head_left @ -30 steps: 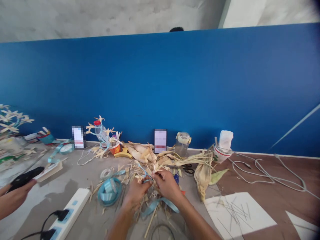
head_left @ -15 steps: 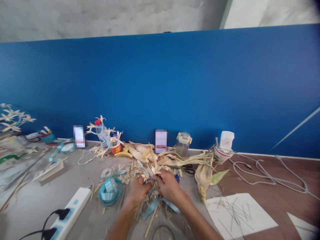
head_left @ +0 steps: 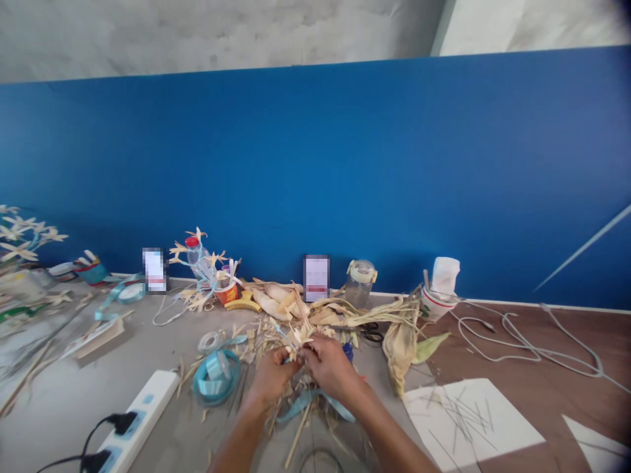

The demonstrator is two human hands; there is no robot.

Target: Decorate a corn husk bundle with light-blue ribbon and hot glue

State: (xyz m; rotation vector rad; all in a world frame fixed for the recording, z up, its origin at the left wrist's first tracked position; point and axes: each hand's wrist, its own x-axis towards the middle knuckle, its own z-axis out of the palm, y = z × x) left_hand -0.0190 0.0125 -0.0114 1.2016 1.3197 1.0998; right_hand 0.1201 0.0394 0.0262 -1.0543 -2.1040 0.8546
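My left hand (head_left: 276,374) and my right hand (head_left: 325,364) meet over the table, with fingers closed in a pinch on a pale corn-husk flower (head_left: 296,339). Its petals point up between the fingertips; the stem is hidden behind my hands. A blue ribbon strip (head_left: 300,404) lies on the table below, among husk scraps. To the left of my left hand sits a roll of blue ribbon (head_left: 217,378), with a smaller white tape roll (head_left: 210,341) behind it. Dried corn husks (head_left: 335,312) are heaped just beyond my hands.
A white power strip (head_left: 140,420) with black plugs lies front left. Thin wires rest on white paper (head_left: 513,420) at right. Along the blue partition (head_left: 315,164) stand a bottle holding husk flowers (head_left: 197,259), a phone (head_left: 316,277), a clear jar (head_left: 361,282) and a paper cup (head_left: 436,305).
The husk flower now stands more upright between my fingertips, its petals showing more. The blue strip seen between my fingers earlier is now hidden. Both hands stay in nearly the same place.
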